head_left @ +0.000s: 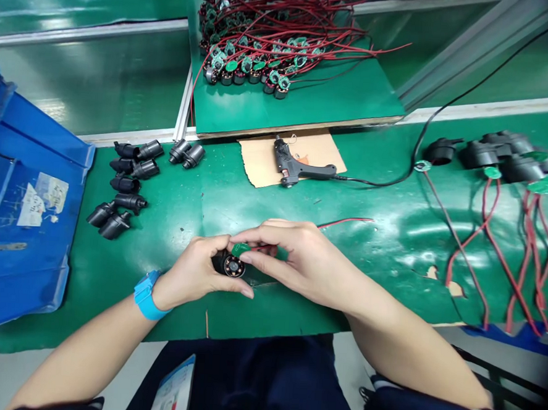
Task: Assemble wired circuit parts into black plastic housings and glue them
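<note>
My left hand, with a blue wristband, is closed around a small black motor whose round end with copper-coloured windings faces up. My right hand pinches a green circuit board between thumb and fingers, just above the motor's open end. From the board a red wire runs back under my right hand, and a wire end comes out beyond the knuckles. Whether board and motor are joined is hidden by the fingers.
A glue gun lies on cardboard. Black cylindrical housings sit left, near a blue bin. Motors with red wires pile on a raised board. Larger black housings with wired boards stand right; a black cord crosses there.
</note>
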Action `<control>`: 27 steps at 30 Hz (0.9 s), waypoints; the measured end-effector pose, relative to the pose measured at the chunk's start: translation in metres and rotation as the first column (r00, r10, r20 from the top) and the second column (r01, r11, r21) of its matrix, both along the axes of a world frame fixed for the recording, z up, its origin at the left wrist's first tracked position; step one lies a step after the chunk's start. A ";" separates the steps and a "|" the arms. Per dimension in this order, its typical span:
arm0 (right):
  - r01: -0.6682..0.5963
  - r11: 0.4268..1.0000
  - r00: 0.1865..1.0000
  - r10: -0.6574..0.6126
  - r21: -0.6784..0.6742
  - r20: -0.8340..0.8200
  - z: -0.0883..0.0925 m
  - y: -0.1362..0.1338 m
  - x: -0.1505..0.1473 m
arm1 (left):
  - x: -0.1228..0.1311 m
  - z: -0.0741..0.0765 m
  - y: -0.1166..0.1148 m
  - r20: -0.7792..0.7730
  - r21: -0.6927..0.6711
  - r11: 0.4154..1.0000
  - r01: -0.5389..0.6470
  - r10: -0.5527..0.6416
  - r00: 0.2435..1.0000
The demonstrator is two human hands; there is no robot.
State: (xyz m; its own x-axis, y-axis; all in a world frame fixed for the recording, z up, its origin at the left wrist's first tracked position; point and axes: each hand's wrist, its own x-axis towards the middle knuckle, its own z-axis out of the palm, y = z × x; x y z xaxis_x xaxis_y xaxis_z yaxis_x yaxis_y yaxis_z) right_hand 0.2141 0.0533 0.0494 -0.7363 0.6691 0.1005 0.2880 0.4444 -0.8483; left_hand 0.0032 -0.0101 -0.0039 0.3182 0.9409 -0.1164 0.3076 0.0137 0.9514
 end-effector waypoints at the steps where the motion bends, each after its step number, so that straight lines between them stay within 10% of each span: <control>1: 0.005 1.000 1.000 -0.005 0.013 0.021 0.000 0.001 0.002 | -0.001 -0.001 0.000 0.002 0.031 1.000 -0.005 0.005 1.000; 18: -0.023 0.865 0.989 -0.052 -0.502 -0.135 -0.022 -0.001 -0.006 | -0.002 0.000 0.002 -0.147 0.550 0.835 -0.010 0.109 0.983; 27: 0.097 0.916 0.979 -0.158 -0.389 -0.126 -0.025 -0.011 -0.018 | -0.008 -0.001 -0.003 -0.285 0.677 0.726 0.122 0.106 0.953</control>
State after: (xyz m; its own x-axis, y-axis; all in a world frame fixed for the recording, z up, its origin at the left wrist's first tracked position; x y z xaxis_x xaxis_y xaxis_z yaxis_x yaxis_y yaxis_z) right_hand 0.1960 0.0425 0.0244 -0.6384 0.7659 -0.0758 0.1750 0.0485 -0.9834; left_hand -0.0048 -0.0130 -0.0046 0.3854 0.7958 0.4671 0.5597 -0.6041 0.5672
